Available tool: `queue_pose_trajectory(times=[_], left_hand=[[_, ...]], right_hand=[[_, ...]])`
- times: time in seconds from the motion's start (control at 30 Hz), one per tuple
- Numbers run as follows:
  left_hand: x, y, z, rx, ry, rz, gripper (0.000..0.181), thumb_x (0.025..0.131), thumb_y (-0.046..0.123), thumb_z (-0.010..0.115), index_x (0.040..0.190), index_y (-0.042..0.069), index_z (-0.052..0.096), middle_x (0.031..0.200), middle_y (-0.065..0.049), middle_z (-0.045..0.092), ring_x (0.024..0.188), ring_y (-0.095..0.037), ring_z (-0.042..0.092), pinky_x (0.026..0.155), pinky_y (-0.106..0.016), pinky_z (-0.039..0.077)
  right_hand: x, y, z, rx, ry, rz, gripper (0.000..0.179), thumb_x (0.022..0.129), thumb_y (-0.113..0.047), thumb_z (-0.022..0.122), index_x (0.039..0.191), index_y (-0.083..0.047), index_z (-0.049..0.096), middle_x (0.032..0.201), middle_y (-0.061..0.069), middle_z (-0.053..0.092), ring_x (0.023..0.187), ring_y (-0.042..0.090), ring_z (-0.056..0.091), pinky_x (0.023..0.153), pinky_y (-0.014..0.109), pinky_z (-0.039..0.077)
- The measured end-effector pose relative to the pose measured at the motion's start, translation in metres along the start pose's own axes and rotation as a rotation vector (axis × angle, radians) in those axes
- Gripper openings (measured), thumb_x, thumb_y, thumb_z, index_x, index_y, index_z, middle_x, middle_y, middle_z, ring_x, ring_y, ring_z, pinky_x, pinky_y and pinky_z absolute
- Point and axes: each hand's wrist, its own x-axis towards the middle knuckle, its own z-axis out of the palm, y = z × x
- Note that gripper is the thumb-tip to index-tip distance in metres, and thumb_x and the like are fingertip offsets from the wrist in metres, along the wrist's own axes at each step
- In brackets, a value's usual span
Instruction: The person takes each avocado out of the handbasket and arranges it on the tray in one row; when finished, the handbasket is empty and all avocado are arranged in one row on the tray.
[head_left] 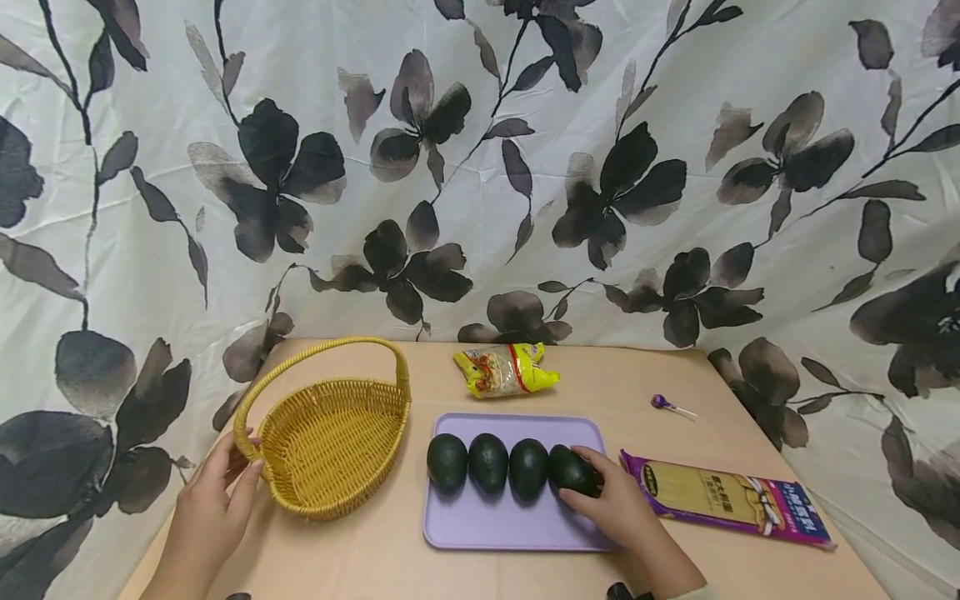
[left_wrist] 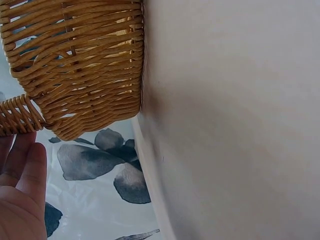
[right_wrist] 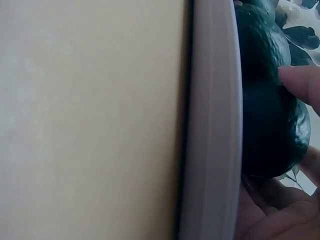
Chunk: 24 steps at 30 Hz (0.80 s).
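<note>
Several dark green avocados stand in a row on a lilac tray (head_left: 517, 529). My right hand (head_left: 618, 500) holds the rightmost avocado (head_left: 572, 471), thumb on its near side and fingers around its far right side. In the right wrist view that avocado (right_wrist: 272, 132) shows between thumb and fingers, just past the tray's rim (right_wrist: 212, 125). On the left stands a yellow-brown wicker basket (head_left: 330, 446) with a tall arched handle, nothing inside it. My left hand (head_left: 213, 508) grips the handle's left base, fingers behind it and thumb in front. The left wrist view shows fingertips against the woven handle (left_wrist: 20, 115).
A yellow snack packet (head_left: 506, 371) lies behind the tray. To the right are a purple-wrapped lollipop (head_left: 671, 406) and a long purple and gold food packet (head_left: 731, 500). A flower-printed cloth (head_left: 495, 192) hangs along the table's back and sides.
</note>
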Motion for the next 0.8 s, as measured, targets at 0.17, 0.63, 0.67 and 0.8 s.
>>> queue_pose_trajectory(times=[0.17,0.63,0.67,0.8], left_hand=[[0.001,0.001,0.0,0.002,-0.002,-0.006,0.048,0.102,0.009,0.063,0.146,0.003,0.046,0.13,-0.021,0.064,0.116,-0.047,0.065,0.094,0.014,0.025],[0.001,-0.004,-0.001,0.005,0.014,0.0,0.053,0.103,0.011,0.062,0.152,0.006,0.042,0.136,-0.02,0.062,0.116,-0.044,0.064,0.096,0.013,0.027],[0.002,-0.004,-0.001,0.003,0.015,0.002,0.053,0.103,0.011,0.062,0.152,0.006,0.042,0.135,-0.021,0.061,0.117,-0.043,0.064,0.096,0.013,0.027],[0.004,-0.004,-0.001,-0.007,0.018,-0.009,0.051,0.103,0.011,0.062,0.15,0.004,0.044,0.134,-0.024,0.061,0.118,-0.041,0.063,0.096,0.011,0.03]], right_hand=[[-0.002,0.002,-0.001,0.024,-0.003,0.0,0.072,0.078,-0.031,0.091,0.142,-0.021,0.059,0.134,0.012,0.066,0.113,0.031,0.068,0.097,0.053,0.061],[0.002,-0.004,-0.009,0.153,0.012,-0.037,0.057,0.085,-0.02,0.085,0.137,-0.009,0.063,0.135,0.016,0.065,0.118,0.034,0.067,0.1,0.045,0.062],[0.002,-0.005,-0.01,0.161,0.011,-0.042,0.056,0.087,-0.02,0.084,0.137,-0.009,0.062,0.137,0.017,0.064,0.12,0.034,0.066,0.1,0.044,0.061],[0.002,-0.01,-0.018,0.183,0.024,-0.052,0.049,0.091,-0.018,0.08,0.135,-0.009,0.063,0.139,0.016,0.062,0.124,0.036,0.062,0.104,0.045,0.06]])
